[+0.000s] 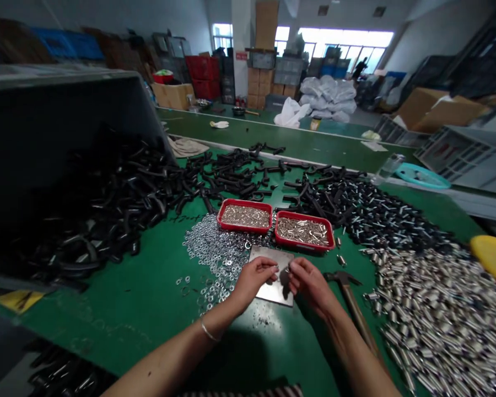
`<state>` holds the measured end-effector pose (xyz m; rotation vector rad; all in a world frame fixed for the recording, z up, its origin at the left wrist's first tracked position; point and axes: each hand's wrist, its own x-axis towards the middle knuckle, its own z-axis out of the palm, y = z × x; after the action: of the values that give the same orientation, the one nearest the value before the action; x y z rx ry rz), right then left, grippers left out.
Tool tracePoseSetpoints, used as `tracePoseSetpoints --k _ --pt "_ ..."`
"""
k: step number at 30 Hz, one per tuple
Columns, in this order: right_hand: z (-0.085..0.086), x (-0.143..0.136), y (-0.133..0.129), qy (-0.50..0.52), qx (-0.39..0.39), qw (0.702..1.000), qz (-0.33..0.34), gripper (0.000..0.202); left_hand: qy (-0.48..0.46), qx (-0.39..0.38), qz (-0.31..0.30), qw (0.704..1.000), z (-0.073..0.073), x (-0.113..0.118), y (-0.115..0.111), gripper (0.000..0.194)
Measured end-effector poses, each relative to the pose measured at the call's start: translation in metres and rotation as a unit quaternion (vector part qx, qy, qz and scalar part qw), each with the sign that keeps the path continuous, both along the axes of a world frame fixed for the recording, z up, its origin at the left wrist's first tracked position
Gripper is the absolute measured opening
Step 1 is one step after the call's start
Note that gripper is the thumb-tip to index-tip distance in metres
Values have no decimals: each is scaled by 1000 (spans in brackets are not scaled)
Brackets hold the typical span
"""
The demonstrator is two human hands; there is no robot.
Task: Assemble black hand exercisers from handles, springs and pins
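Observation:
Both hands are over a square metal plate [278, 296] on the green table. My left hand [257, 277] is closed, thumb and fingers pinched at the plate's upper left; anything between the fingertips is too small to name. My right hand [308, 281] is closed too, its fingers curled round a small dark thing that I cannot make out. Just behind the plate stand two red trays, the left one [244, 227] with tiny rings and the right one [305, 245] with small metal pins. Loose silvery nuts [213, 245] spread to the left of the plate.
A hammer [354, 309] lies right of my right hand. Metal cylinders [442, 325] and black-headed parts [380, 215] are heaped at the right. Black handles [124, 193] spill from a large grey bin [66, 77] at the left. A yellow lid [494, 256] sits far right.

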<state>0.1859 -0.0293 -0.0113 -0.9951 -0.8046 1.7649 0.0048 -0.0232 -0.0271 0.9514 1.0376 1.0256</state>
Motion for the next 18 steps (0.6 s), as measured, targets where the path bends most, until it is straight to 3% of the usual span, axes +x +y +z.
tracePoseSetpoints --k 3,8,15,18 --pt "-4 -26 -3 -31 25 999 28 26 -9 -8 4 1000 10 -13 -8 34" --pt "-5 -39 -2 -42 19 998 42 27 -9 -4 -25 1000 15 -29 -13 32" --pt "0 -45 -12 50 -90 993 61 28 -33 8 -48 998 12 -42 -21 32" --pt "-3 -44 -16 53 -123 987 86 28 34 86 -46 995 7 -45 -23 26"
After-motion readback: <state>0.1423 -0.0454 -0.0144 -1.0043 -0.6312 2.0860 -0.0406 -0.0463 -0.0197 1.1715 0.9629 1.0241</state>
